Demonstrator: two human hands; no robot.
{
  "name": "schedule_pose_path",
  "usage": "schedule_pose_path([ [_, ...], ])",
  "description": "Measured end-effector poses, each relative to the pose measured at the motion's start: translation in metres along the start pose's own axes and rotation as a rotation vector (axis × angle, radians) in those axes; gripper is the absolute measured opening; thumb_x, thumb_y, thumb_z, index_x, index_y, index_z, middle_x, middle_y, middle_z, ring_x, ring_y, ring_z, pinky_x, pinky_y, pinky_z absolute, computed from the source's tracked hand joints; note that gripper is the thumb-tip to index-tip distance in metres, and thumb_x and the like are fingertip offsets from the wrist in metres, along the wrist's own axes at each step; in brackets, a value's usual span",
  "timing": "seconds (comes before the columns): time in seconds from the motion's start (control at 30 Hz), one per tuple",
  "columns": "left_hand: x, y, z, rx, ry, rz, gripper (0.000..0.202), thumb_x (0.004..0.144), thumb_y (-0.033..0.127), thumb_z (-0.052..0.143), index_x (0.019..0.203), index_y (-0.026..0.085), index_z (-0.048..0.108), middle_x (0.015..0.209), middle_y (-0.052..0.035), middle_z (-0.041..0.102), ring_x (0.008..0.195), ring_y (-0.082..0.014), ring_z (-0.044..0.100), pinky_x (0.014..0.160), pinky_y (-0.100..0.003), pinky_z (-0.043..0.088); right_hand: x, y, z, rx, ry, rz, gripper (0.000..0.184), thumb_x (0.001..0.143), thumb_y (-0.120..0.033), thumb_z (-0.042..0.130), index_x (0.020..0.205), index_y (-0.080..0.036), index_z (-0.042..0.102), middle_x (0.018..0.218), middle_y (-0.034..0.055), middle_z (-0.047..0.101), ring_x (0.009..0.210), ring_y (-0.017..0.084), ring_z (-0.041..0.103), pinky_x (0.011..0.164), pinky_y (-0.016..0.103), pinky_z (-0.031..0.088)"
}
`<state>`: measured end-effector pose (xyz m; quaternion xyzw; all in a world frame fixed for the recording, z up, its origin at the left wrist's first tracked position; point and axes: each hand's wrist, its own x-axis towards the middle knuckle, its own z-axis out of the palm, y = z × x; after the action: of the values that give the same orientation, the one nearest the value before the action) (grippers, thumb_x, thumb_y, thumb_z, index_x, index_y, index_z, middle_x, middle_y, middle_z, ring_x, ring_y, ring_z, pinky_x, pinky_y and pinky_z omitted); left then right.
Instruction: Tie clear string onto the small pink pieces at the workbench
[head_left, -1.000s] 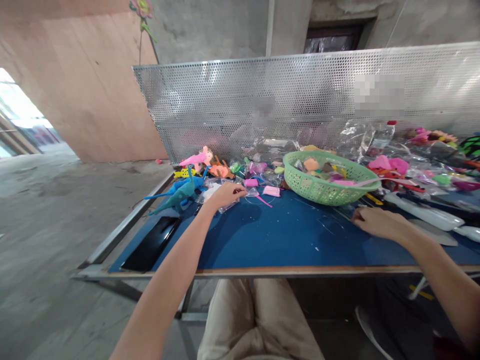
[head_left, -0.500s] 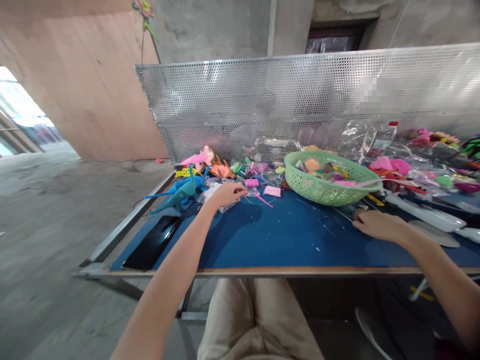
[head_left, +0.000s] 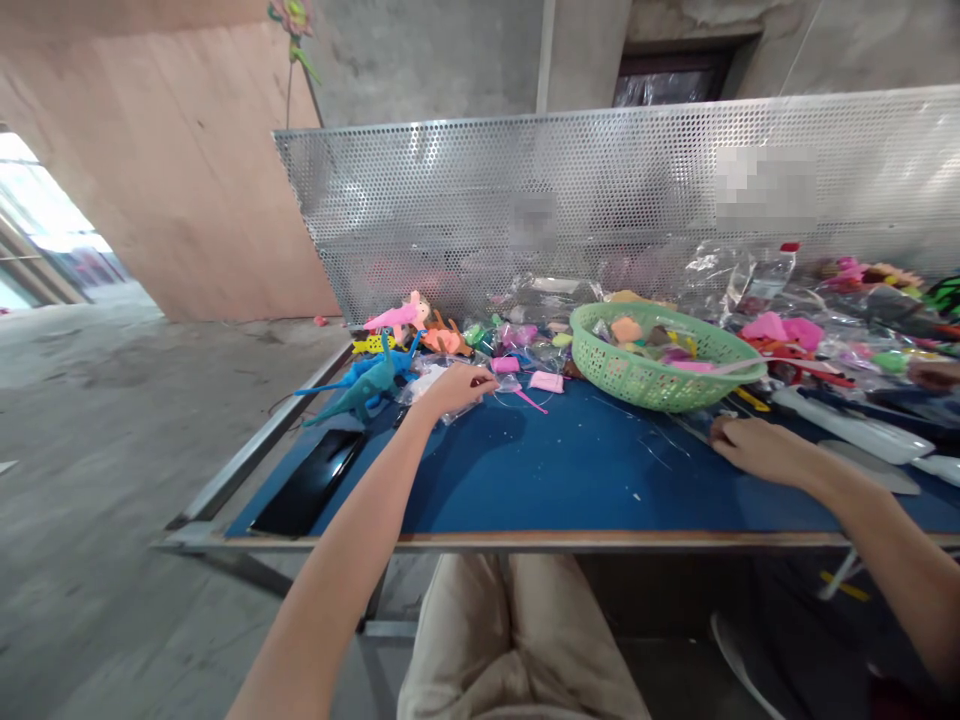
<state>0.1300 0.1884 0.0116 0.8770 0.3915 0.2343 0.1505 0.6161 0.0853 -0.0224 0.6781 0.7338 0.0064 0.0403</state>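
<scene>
My left hand [head_left: 454, 389] reaches out over the blue table [head_left: 540, 470], its fingers pinched together on a clear plastic bag [head_left: 450, 408] lying beside the toy dinosaurs. A teal dinosaur [head_left: 358, 392] and a pink one [head_left: 396, 317] lie just left of it. Small pink pieces [head_left: 544, 381] sit just right of the fingers. My right hand [head_left: 752, 446] rests palm down on the table near the green basket [head_left: 660, 372], fingers curled under; what they hold, if anything, is hidden.
A perforated metal screen [head_left: 600, 200] stands along the table's back. Packed toys and clear bags [head_left: 825, 320] crowd the right side. A black flat object [head_left: 307, 482] lies at the left front. White tools [head_left: 855, 428] lie at right. Another person's hand [head_left: 934, 375] shows at far right.
Both my hands stay almost where they were. The view has shifted slightly right. Another person's hand has come into sight at the far right edge.
</scene>
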Motion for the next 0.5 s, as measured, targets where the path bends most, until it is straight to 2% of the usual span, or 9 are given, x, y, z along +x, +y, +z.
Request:
schedule_pose_path([
  [0.07,0.0,0.0,0.001,-0.009,0.003,0.003,0.032,0.096,0.043,0.053,0.087,0.02,0.074,0.073,-0.0014,0.072,0.064,-0.0152,0.066,0.069,-0.027,0.046,-0.002,-0.005,-0.005,-0.019,-0.056,0.005,0.021,0.094,-0.022,0.045,0.087,-0.018,0.064,0.09,0.0122,0.072,0.085,0.028,0.069,0.07,0.033,0.042],
  [0.3,0.001,-0.002,0.002,-0.024,-0.009,0.002,0.033,0.096,0.044,0.053,0.087,0.02,0.073,0.076,-0.0018,0.073,0.064,-0.0147,0.067,0.07,-0.026,0.047,-0.006,-0.016,-0.013,0.026,-0.036,-0.017,0.013,0.089,-0.017,0.048,0.09,-0.018,0.06,0.087,0.0105,0.073,0.083,0.027,0.069,0.074,0.033,0.043],
  [0.5,0.001,-0.003,0.002,0.001,0.011,0.017,0.032,0.096,0.043,0.054,0.088,0.02,0.074,0.082,-0.0022,0.075,0.067,-0.0143,0.067,0.07,-0.027,0.046,-0.01,-0.013,-0.005,0.074,0.066,0.045,0.027,0.092,-0.018,0.042,0.107,-0.013,0.064,0.113,0.0178,0.072,0.105,0.032,0.07,0.093,0.036,0.048],
])
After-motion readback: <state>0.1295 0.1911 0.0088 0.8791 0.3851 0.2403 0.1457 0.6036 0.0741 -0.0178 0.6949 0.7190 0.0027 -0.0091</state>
